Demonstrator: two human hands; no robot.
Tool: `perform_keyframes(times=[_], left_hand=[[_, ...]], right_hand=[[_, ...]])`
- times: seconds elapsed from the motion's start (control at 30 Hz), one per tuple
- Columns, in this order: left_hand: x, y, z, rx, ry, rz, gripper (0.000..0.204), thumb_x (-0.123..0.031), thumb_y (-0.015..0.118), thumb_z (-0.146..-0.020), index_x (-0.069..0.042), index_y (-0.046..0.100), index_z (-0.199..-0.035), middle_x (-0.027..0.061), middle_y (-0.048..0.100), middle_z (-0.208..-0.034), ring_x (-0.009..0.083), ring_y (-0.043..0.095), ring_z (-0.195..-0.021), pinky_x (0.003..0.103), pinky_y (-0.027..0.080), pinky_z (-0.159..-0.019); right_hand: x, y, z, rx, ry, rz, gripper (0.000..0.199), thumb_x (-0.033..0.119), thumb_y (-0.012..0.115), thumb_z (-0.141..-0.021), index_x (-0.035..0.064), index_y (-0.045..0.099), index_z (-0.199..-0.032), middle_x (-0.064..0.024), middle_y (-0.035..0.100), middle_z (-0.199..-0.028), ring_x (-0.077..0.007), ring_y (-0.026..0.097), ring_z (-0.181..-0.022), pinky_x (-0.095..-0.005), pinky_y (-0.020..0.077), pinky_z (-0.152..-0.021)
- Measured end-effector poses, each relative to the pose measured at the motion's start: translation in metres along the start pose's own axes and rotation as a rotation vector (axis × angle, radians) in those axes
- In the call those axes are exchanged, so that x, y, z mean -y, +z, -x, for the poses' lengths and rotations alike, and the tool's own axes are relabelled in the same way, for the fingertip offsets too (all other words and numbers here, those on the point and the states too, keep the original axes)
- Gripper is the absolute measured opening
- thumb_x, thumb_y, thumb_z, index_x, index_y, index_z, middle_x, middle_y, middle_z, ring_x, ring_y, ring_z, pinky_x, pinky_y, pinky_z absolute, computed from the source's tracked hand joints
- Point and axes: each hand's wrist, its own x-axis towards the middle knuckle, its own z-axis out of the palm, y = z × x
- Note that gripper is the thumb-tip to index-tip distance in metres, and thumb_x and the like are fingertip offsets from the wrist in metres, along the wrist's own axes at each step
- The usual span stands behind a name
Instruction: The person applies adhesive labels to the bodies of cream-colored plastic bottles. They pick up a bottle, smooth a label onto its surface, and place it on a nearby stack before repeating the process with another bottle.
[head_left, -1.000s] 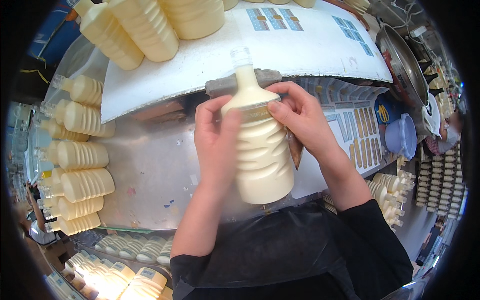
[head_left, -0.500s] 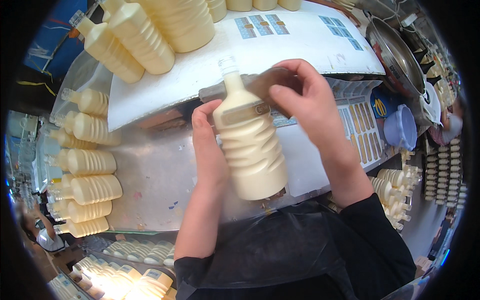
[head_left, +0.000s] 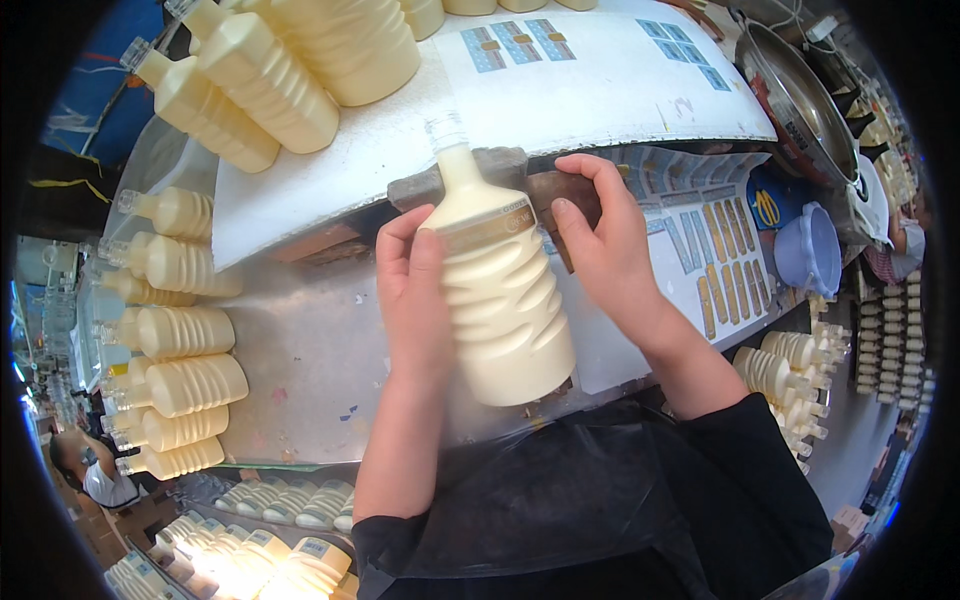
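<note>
A large cream-coloured bottle (head_left: 510, 315) with wavy ridges and a clear threaded neck lies tilted before me, its neck pointing away. Around its shoulder runs a gold-brown label band (head_left: 490, 231). My left hand (head_left: 412, 300) grips the bottle's left side, with fingers and thumb at the shoulder next to the band. My right hand (head_left: 605, 240), just right of the bottle, pinches a flat brown piece (head_left: 562, 192) between thumb and fingers; its material is unclear. Under the bottle's neck sits a grey-brown padded block (head_left: 415, 190).
Cream bottles (head_left: 195, 385) lie in a row at the left, and others stand on the white board (head_left: 620, 110) at the back left. Label sheets (head_left: 725, 260) lie to the right, near a lilac bucket (head_left: 808, 250) and a large metal pan (head_left: 800, 100).
My right hand has moved the brown piece from over the bottle's shoulder to the right and slightly down, exposing the label band. My left thumb now lies over the bottle's left shoulder.
</note>
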Motion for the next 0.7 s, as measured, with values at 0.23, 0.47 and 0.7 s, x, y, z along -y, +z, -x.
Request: perform_keyframes(times=[0.23,0.47,0.7], left_hand=[[0.0,0.002,-0.002,-0.025,0.003,-0.017,0.026,-0.016,0.058,-0.106,-0.004,0.052,-0.128,0.0068,0.06,-0.12,0.0126,0.058,-0.108,0.029,0.049,-0.096],[0.001,-0.002,-0.001,-0.048,-0.007,0.056,0.024,-0.016,0.06,-0.105,-0.003,0.056,-0.126,0.0058,0.062,-0.119,0.012,0.059,-0.106,0.029,0.049,-0.095],[-0.004,-0.002,0.003,-0.065,-0.107,0.213,0.026,-0.024,0.053,-0.109,-0.005,0.06,-0.124,0.0066,0.067,-0.114,0.0133,0.063,-0.105,0.031,0.052,-0.093]], right_hand=[[0.03,-0.001,0.004,0.168,-0.168,-0.057,0.034,-0.001,0.065,-0.093,0.0021,0.059,-0.126,-0.0086,0.066,-0.116,-0.0139,0.064,-0.104,-0.0282,0.0519,-0.091],[0.023,0.005,0.005,-0.03,-0.691,0.236,0.026,0.001,0.07,-0.083,0.0043,0.066,-0.108,-0.0087,0.071,-0.097,-0.026,0.072,-0.086,-0.0356,0.0574,-0.077],[0.037,0.009,0.005,0.024,-0.963,0.312,0.02,0.007,0.073,-0.072,0.0062,0.071,-0.093,-0.0083,0.073,-0.093,-0.0249,0.073,-0.084,-0.0357,0.0571,-0.07]])
